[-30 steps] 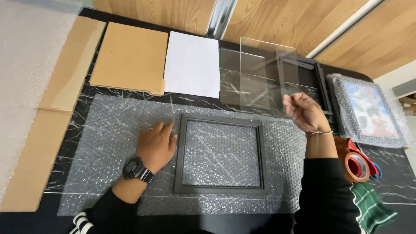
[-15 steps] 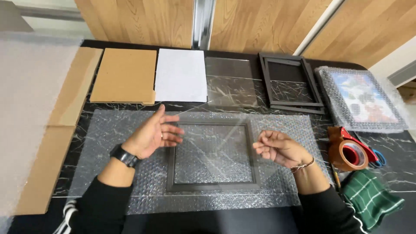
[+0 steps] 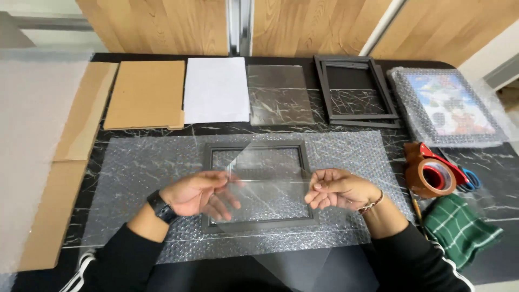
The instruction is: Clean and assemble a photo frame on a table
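Clear glass pane (image 3: 267,186) sits between my hands over the dark frame (image 3: 258,186), long axis running left to right, slightly tilted. My left hand (image 3: 197,193) and right hand (image 3: 335,188) pinch its short edges. Bubble wrap (image 3: 135,178) lies open on either side; the tape roll (image 3: 430,176) is well right.

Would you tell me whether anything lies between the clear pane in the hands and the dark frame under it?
Nothing visible does. Left hand and right hand hold the clear pane by its edges just above the frame, whose opening shows only bubble wrap beneath.
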